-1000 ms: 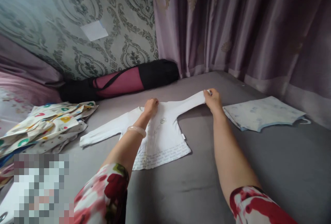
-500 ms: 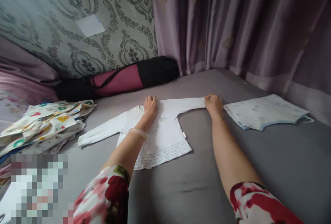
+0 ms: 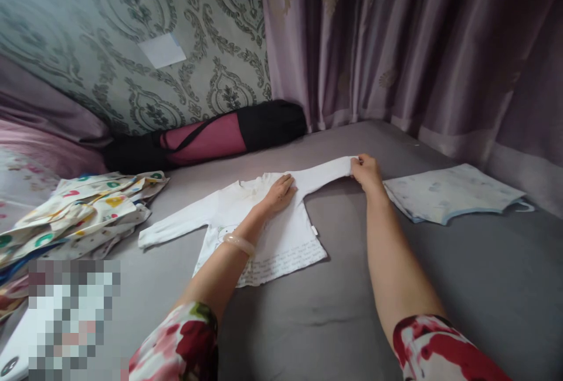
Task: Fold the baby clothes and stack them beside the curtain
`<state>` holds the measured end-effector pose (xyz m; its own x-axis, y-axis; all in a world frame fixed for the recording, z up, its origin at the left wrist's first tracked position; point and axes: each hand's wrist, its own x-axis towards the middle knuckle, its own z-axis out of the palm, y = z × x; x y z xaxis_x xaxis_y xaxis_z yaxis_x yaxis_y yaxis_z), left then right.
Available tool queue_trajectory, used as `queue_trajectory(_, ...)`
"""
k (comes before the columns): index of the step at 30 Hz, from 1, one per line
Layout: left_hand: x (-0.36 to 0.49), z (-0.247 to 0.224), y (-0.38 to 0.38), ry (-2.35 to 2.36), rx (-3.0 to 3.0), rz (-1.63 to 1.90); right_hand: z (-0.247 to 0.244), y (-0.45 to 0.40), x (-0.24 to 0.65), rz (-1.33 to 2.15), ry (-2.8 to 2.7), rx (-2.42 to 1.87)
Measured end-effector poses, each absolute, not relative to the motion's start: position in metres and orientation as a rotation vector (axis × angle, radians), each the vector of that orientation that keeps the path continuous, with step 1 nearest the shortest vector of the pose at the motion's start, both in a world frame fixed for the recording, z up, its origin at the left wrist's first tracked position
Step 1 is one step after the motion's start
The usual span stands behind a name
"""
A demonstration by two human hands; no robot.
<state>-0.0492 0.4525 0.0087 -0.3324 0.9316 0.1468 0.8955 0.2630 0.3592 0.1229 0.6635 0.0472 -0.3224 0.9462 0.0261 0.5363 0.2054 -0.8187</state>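
A small white long-sleeved shirt (image 3: 285, 240) lies spread on the grey sheet, with print along its hem. My left hand (image 3: 280, 193) rests flat on its upper chest, near the right shoulder seam, fingers stretched out. My right hand (image 3: 366, 173) pinches the cuff of the sleeve that reaches to the right. The other sleeve (image 3: 173, 227) lies stretched to the left, untouched. Part of the shirt's front is hidden under my left forearm.
A folded pale garment with blue edging (image 3: 457, 193) lies on the right. Patterned clothes (image 3: 88, 211) are heaped at the left. A black and maroon long bag (image 3: 211, 138) lies along the wall. A blurred-out white object (image 3: 30, 331) is at the lower left.
My left hand has moved right and nearer from the collar, and its fingers have opened flat. My right hand has shifted slightly up and right with the cuff, angling the sleeve upward.
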Motion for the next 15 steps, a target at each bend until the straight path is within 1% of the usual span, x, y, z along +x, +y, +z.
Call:
queue_trajectory(3, -0.051, 0.013, 0.453, 2.387, 1.652, 0.447, 0.064, 0.653, 0.115, 1.364, -1.577, -1.216)
queue_trajectory(6, -0.051, 0.022, 0.452, 2.345, 1.595, 0.344, 0.084, 0.639, 0.105, 1.582, -1.321, -1.066)
queue_trajectory(9, -0.051, 0.027, 0.453, 2.321, 1.564, 0.268, 0.100, 0.622, 0.096, 1.708, -1.254, -0.915)
queue_trajectory(15, -0.057, 0.038, 0.465, 2.276, 1.528, 0.114, 0.115, 0.579, 0.075, 1.832, -1.282, -0.678)
